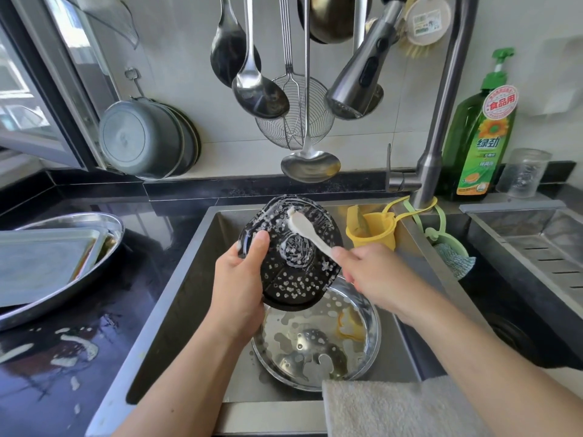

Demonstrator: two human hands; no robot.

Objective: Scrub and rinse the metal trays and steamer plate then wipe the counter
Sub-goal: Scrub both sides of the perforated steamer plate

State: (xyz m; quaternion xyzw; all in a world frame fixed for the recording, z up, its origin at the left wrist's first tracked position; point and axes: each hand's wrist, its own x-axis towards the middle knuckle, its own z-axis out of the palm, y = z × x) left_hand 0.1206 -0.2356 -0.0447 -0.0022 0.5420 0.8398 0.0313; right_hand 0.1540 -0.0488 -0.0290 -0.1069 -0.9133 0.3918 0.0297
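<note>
Black wet counter point(94, 326) beside steel sink point(189, 279)

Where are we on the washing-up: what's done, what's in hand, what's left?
Nothing looks finished. In hand: the left hand holds the soapy perforated steamer plate over the sink while the right hand scrubs it with a brush. Left: rinsing it, the sudsy metal steamer tray below, the stacked trays with residue, and the splashed counter.

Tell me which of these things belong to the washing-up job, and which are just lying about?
In use:
- black perforated steamer plate, held by left hand
- white brush, gripped by right hand
- round metal tray in the sink
- stacked metal trays on the counter

Lying about:
- green dish soap bottle
- hanging ladles
- grey towel
</note>
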